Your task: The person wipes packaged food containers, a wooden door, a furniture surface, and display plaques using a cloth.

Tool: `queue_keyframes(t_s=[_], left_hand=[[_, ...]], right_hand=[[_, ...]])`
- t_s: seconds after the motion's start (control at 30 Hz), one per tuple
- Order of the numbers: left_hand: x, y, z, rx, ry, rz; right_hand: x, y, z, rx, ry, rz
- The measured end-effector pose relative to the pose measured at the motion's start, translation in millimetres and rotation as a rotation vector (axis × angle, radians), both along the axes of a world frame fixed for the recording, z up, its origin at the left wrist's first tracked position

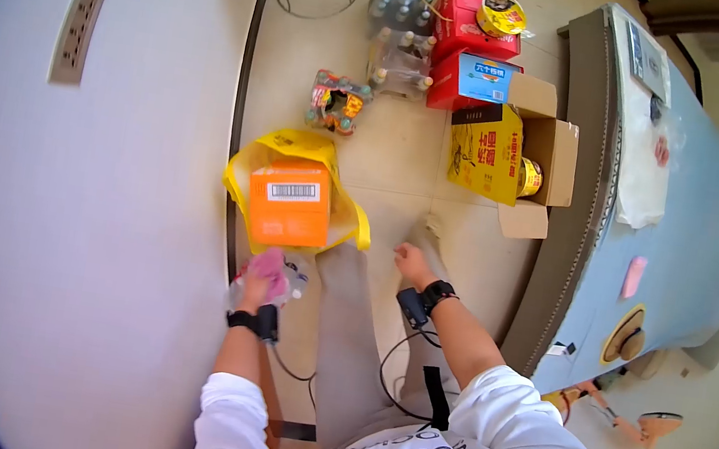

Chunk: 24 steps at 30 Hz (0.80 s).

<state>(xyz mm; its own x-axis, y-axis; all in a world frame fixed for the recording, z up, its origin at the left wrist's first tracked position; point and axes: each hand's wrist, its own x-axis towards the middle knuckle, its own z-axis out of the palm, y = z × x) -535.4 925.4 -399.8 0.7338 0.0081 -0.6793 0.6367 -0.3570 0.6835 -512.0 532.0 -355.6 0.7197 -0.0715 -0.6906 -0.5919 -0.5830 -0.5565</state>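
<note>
My left hand (253,290) is closed on a pink cloth (272,272), low beside the wall. Under and beside the cloth lies a clear plastic-wrapped item (297,282), partly hidden by the hand. Just beyond it, an orange box (278,223) with a barcode label sits in a yellow plastic bag (346,199). My right hand (414,264) hovers over my leg with its fingers curled in and nothing visible in them. It is apart from the bag.
Shrink-wrapped bottles (402,3) stand at the far end, with a smaller colourful pack (338,102) nearer. Red cartons (460,18) and an open yellow carton (485,155) line the middle. A bed with a blue cover (679,235) borders the right; a white wall (101,214) the left.
</note>
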Motion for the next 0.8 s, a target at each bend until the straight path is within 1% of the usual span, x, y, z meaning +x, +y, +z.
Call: queue_keyframes(t_s=[0.03,0.07,0.1,0.17,0.2,0.27,0.3,0.33,0.4,0.43,0.5,0.53,0.57,0.6,0.63,0.7,0.73,0.8], left_hand=[[22.4,-40.8,5.0,-0.082,-0.029,0.004],[48.8,-82.2,29.5,-0.197,0.084,0.116],[74.2,-128.0,63.2,-0.311,0.204,0.232],[103.4,-196.9,110.6,-0.345,0.168,0.093],[105.0,-223.5,119.4,-0.329,0.165,0.071],[109.7,-273.5,133.7,-0.342,0.18,0.03],[103.9,-291.8,133.2,-0.329,0.182,-0.001],[93.3,-309.8,121.7,-0.336,0.188,-0.002],[72.6,-343.2,104.4,-0.378,0.2,0.006],[64.4,-360.5,106.1,-0.376,0.194,-0.016],[51.0,-397.6,109.6,-0.155,0.261,-0.154],[41.6,-413.8,106.4,-0.191,0.302,-0.111],[32.1,-430.8,102.7,-0.229,0.344,-0.064],[25.3,-447.9,104.1,-0.226,0.336,-0.125],[20.2,-461.8,104.6,-0.221,0.343,-0.136],[19.1,-487.4,109.2,-0.189,0.291,-0.306],[20.5,-496.8,111.3,-0.183,0.296,-0.32],[41.9,-531.4,157.9,-0.361,0.38,-0.094]], right_hand=[[-3.6,-8.7,-2.6,0.069,0.044,-0.1],[-8.1,-18.8,-3.7,0.136,0.092,-0.198],[-9.4,-34.7,-2.6,0.146,0.088,-0.217],[-14.4,-65.7,8.3,0.175,0.072,-0.307],[-22.7,-85.0,4.2,0.192,0.067,-0.328],[-44.4,-136.5,-5.0,0.138,-0.066,-0.502],[-58.7,-165.7,-7.2,0.144,-0.083,-0.548],[-71.4,-200.7,-10.3,0.144,-0.106,-0.589],[-102.4,-270.7,-7.0,0.124,-0.022,-0.762],[-123.5,-306.2,-9.5,0.141,0.025,-0.856],[-163.0,-372.3,-9.2,0.195,0.095,-1.093],[-181.0,-399.6,-6.5,0.23,0.122,-1.233],[-201.6,-423.2,-9.6,0.133,0.094,-1.211],[-214.8,-439.7,-6.1,0.031,0.078,-1.182],[-225.8,-450.5,-5.2,0.031,0.084,-1.193],[-240.7,-468.0,1.6,0.023,0.115,-1.382],[-243.2,-469.3,0.4,0.006,0.126,-1.34],[-236.8,-457.3,1.0,0.022,0.154,-1.342]])
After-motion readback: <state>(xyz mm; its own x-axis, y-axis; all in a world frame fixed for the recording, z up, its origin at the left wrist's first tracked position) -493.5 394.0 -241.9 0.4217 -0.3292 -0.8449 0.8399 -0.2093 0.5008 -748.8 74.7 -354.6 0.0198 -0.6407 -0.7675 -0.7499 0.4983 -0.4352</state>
